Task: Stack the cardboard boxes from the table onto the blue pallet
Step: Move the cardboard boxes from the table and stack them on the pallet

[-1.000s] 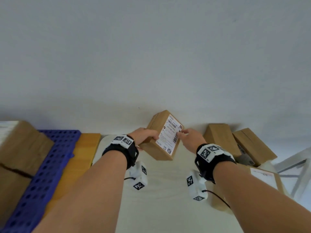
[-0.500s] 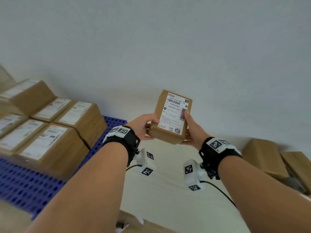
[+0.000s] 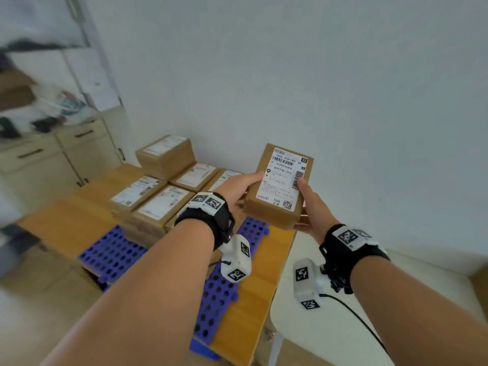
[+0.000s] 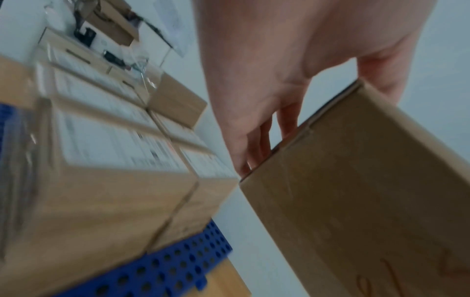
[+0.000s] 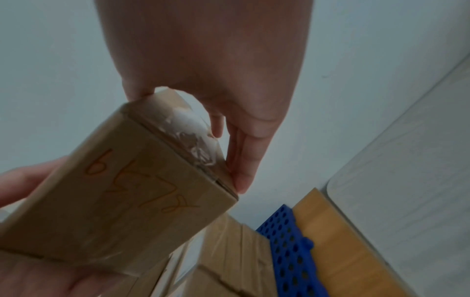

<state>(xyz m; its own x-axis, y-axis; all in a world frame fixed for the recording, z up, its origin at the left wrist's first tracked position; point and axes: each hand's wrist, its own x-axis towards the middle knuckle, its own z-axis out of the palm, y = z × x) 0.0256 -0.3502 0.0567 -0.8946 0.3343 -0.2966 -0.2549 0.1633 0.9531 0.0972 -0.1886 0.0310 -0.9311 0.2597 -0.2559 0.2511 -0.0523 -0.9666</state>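
Note:
A small cardboard box with a white shipping label on top hangs in the air above the right end of the blue pallet. My left hand grips its left side and my right hand grips its right side, thumb on the label. In the left wrist view the fingers curl under the box. The right wrist view shows the box from below, with orange writing on it. Several labelled boxes are stacked on the pallet, one more on top at the back.
The pallet lies on a wooden platform. The white table is at the lower right, its edge beside the platform. A cabinet with drawers stands at the left, a plain wall behind.
Both hands have lifted the box off the table and carried it left toward the pallet. My view has swung left, so the stacked boxes now sit ahead.

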